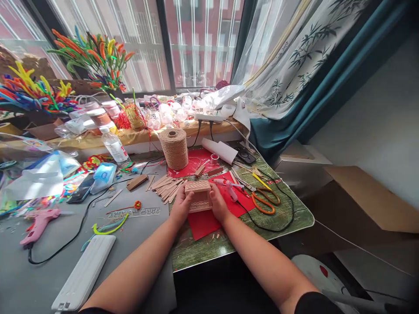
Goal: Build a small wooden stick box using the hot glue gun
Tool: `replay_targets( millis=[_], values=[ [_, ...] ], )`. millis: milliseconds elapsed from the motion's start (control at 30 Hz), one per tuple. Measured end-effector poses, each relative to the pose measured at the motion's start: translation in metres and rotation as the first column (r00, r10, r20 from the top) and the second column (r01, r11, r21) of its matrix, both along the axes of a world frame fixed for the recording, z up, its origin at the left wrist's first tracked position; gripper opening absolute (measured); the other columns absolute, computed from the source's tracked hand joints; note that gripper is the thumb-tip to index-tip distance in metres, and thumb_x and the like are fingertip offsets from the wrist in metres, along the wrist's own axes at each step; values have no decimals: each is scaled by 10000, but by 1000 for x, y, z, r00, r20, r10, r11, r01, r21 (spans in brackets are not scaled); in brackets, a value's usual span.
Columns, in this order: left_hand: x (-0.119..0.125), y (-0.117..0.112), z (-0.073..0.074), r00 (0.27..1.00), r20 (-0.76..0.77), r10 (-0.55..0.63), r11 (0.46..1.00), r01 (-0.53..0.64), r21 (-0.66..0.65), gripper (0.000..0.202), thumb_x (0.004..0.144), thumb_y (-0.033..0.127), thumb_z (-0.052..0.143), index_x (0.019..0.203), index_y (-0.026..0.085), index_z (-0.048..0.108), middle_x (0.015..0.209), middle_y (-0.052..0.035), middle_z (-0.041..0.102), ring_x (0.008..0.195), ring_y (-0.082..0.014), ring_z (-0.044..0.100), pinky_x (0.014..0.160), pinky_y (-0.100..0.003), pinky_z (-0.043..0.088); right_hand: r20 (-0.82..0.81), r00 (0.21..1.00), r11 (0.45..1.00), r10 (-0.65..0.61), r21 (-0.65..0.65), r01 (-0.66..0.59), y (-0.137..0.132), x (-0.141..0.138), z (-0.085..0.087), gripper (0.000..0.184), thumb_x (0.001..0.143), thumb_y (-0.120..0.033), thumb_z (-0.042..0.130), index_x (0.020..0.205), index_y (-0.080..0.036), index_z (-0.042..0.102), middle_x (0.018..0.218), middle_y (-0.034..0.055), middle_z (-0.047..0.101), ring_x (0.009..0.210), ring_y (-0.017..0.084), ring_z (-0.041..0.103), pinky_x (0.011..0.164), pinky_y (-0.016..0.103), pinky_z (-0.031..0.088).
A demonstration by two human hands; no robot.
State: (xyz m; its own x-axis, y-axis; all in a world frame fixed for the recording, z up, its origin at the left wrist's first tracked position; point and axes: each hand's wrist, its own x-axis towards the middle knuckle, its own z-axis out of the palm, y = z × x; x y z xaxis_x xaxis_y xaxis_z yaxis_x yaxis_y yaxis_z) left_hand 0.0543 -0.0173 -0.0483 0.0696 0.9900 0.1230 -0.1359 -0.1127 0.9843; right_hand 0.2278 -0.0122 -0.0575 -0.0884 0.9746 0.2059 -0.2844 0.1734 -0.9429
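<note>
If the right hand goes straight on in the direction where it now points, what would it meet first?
Most likely the right hand would meet the box-shaped wooden piece first, since it rests against its side. Beyond that, the left hand seems next, though depth is unclear.

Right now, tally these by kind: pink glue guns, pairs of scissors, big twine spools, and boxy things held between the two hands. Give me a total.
Pink glue guns: 2
Pair of scissors: 1
Big twine spool: 1
Ribbed boxy piece, held between the left hand and right hand: 1
Total: 5
</note>
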Motion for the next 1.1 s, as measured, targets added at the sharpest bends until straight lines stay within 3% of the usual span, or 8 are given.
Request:
replay_targets(
  millis=[133,367,567,667,800,900,1000,1100],
  values=[
    [5,-2,1,989,-87,121,990,-114,81,693,946,740,569,1354,184,631,1454,-148,618,1431,-305,520,1229,-420,372,-2,999,996,-39,-74,39,6,1,-7,565,883,-775,603,1106,-265,704,1097,57,760,1079,280,699,1009,416,532],
    [5,-3,11,982,-159,98,992,-84,90,575,976,690,562,1181,175,717,1256,-115,719,1214,-295,629,1067,-377,498,-4,1000,996,-19,-83,19,15,2,-16,451,903,-658,643,1055,-237,696,988,24,731,966,236,670,909,352,529],
    [3,0,12,990,-113,84,996,-79,52,547,962,680,591,1100,170,732,1142,-105,753,1141,-298,659,999,-379,537,10,1000,993,-9,-120,10,16,1,-15,396,897,-618,661,996,-238,706,938,22,721,905,240,679,842,342,528],
    [3,3,10,995,-36,93,996,-92,10,543,942,670,636,1106,165,750,1159,-112,762,1175,-309,666,1018,-385,541,4,1000,990,23,-137,-22,15,2,-13,456,887,-665,662,1069,-251,718,1002,38,745,997,270,698,906,376,546],
    [5,8,5,969,174,174,978,-150,-143,602,955,690,606,1189,152,740,1191,-116,774,1190,-313,694,1044,-410,552,-30,989,979,148,-139,-151,16,4,-9,678,822,-745,713,1303,-270,671,1261,79,736,1232,314,667,1047,439,535],
    [4,14,1,949,200,244,961,-208,-184,633,972,690,581,1268,146,712,1274,-120,756,1229,-302,691,1077,-412,544,-85,965,955,247,-148,-258,19,6,-10,757,784,-663,811,1406,-275,623,1353,93,711,1305,322,647,1107,468,508],
    [3,20,-2,947,199,251,957,-213,-195,631,988,675,566,1303,144,695,1330,-131,732,1262,-298,680,1105,-425,535,-138,962,950,236,-177,-258,22,7,-15,709,791,-541,857,1407,-275,628,1346,88,727,1303,306,657,1137,467,494],
    [2,24,-3,953,245,177,974,-134,-183,624,1001,658,544,1377,173,655,1384,-129,706,1291,-306,668,1093,-450,551,-183,970,951,163,-233,-204,23,8,-19,654,827,-503,837,1406,-281,631,1355,82,727,1281,300,671,1081,451,546]
  ],
)
